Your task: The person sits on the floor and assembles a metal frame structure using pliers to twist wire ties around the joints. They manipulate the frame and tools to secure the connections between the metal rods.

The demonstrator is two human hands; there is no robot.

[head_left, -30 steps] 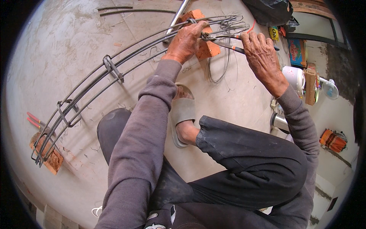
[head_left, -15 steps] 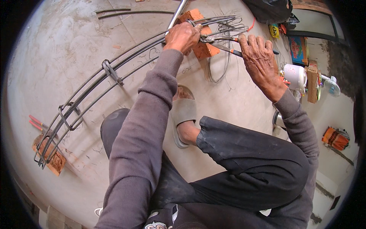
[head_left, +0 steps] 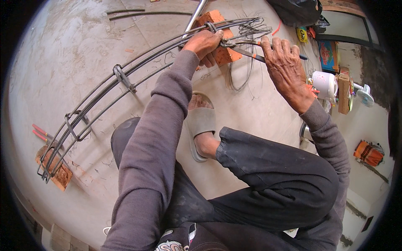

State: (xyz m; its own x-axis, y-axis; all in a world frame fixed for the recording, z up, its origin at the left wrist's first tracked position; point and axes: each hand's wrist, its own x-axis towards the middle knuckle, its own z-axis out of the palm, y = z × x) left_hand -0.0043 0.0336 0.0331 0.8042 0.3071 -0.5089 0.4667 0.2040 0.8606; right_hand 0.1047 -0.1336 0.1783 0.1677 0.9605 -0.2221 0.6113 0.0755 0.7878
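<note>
Here I see my left hand (head_left: 206, 45) wrapped tight around the long metal bars (head_left: 138, 71) near the far brick (head_left: 220, 52). My right hand (head_left: 284, 67) squeezes the pliers (head_left: 247, 47), fingers closed on the handles. The pliers' tip touches the bars just beside my left hand. The bars rest on two bricks on the floor (head_left: 63, 50).

Dark grey steel bars (head_left: 125, 81) cross a pale floor (head_left: 63, 50); orange-red bricks (head_left: 217, 29), orange-handled pliers (head_left: 251, 47), a grey-purple sleeve (head_left: 155, 138), a beige sandal (head_left: 201, 125).

Single head-worn fisheye, close, steeply downward over the person's own forearms, lap and concrete floor (head_left: 83, 54).
</note>
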